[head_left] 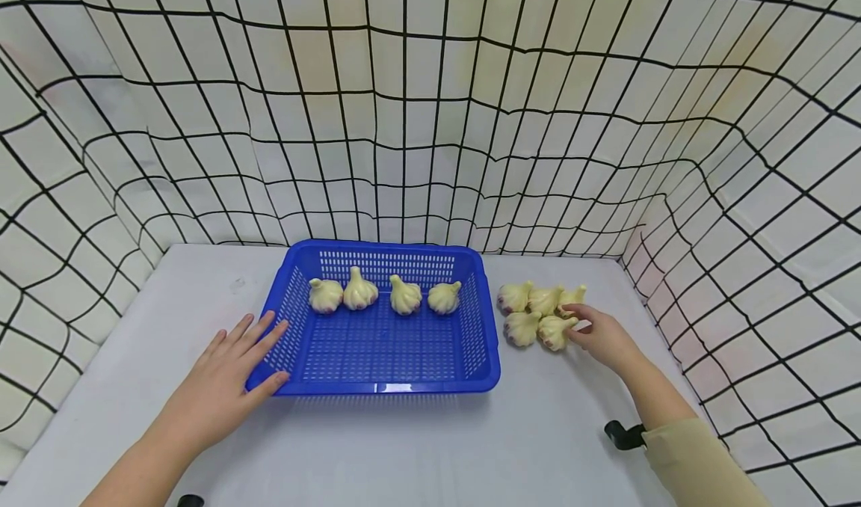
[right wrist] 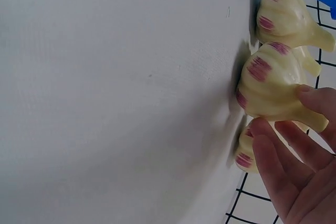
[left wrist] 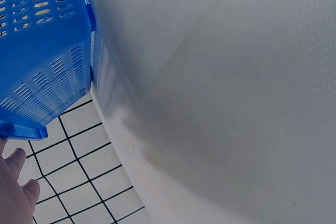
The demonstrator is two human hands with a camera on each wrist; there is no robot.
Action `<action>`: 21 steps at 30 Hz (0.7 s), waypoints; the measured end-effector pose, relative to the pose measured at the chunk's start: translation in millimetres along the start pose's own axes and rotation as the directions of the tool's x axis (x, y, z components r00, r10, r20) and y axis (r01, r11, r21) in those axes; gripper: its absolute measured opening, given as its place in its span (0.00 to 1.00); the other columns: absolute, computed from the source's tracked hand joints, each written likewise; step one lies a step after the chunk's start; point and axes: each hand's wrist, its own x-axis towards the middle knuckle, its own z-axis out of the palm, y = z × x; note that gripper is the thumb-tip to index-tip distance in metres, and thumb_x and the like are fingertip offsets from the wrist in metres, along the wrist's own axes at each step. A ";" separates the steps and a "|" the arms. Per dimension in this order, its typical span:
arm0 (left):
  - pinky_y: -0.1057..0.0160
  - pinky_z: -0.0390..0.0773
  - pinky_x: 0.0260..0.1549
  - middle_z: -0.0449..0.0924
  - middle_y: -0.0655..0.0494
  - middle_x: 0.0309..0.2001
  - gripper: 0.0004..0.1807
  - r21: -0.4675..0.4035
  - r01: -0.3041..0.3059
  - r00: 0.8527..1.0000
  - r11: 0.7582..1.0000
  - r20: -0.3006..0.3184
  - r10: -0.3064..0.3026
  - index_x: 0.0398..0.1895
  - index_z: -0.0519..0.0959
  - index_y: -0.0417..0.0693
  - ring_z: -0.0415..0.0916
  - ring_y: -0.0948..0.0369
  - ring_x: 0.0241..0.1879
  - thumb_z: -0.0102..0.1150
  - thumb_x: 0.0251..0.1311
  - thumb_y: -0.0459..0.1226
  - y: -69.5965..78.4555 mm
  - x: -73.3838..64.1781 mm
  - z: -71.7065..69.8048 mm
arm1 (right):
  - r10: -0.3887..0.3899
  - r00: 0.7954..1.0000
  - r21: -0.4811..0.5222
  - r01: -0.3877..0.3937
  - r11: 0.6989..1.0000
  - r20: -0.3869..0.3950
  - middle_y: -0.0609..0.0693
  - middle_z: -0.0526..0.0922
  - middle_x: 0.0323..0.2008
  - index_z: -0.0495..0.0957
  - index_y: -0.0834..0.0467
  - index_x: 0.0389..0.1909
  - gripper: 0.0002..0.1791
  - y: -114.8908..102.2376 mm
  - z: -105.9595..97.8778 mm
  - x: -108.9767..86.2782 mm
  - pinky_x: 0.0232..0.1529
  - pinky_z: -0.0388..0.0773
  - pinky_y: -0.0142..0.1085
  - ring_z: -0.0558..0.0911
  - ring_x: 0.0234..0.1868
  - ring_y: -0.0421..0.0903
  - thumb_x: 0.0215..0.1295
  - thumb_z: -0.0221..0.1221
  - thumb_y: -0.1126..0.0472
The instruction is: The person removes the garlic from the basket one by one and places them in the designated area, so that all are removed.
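Note:
My right hand [head_left: 602, 336] is at a cluster of garlic bulbs, with thumb and fingertips on either side of the neck of the nearest garlic bulb [head_left: 553, 333]. In the right wrist view this garlic bulb [right wrist: 268, 85] shows purple streaks, and the thumb lies against its stem. Other garlic bulbs [head_left: 521, 329] sit close around it on the table. My left hand [head_left: 218, 383] rests with spread fingers on the left rim of a blue plastic basket [head_left: 390, 387]. Several more garlic bulbs [head_left: 406, 295] stand in a row toward the back inside the basket.
A white-covered table [head_left: 430, 447] carries everything. Black grid netting [head_left: 403, 118] over white sheeting walls the back and sides. A short black rod-like piece [head_left: 624, 435] shows beside the right sleeve [head_left: 699, 462].

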 end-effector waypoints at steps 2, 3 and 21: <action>0.51 0.20 0.72 0.51 0.42 0.77 0.42 -0.002 0.000 1.000 1.000 0.000 0.000 0.79 0.53 0.54 0.38 0.42 0.77 0.54 0.68 0.57 -0.3 0.0 0.2 | 0.025 1.000 0.010 -0.025 1.000 0.018 0.63 0.75 0.62 0.71 0.55 0.66 0.26 -0.4 1.0 -0.2 0.37 0.83 0.38 0.83 0.47 0.53 0.69 0.62 0.56; 0.51 0.20 0.72 0.51 0.42 0.77 0.42 -0.004 -0.002 1.000 1.000 -0.002 0.002 0.79 0.53 0.54 0.38 0.42 0.77 0.54 0.68 0.57 -0.5 0.0 0.4 | 0.037 0.999 0.014 -0.037 0.999 0.028 0.63 0.75 0.62 0.72 0.55 0.66 0.26 -0.8 1.4 -0.5 0.36 0.83 0.38 0.83 0.46 0.52 0.69 0.61 0.55; 0.49 0.21 0.72 0.50 0.43 0.78 0.42 -0.019 0.003 1.000 1.000 0.008 -0.003 0.79 0.52 0.54 0.36 0.42 0.77 0.53 0.68 0.57 -0.3 0.3 0.9 | 0.009 1.000 0.045 -0.010 0.999 0.027 0.63 0.74 0.63 0.71 0.56 0.66 0.27 -1.5 5.4 0.6 0.35 0.83 0.37 0.84 0.47 0.52 0.69 0.61 0.54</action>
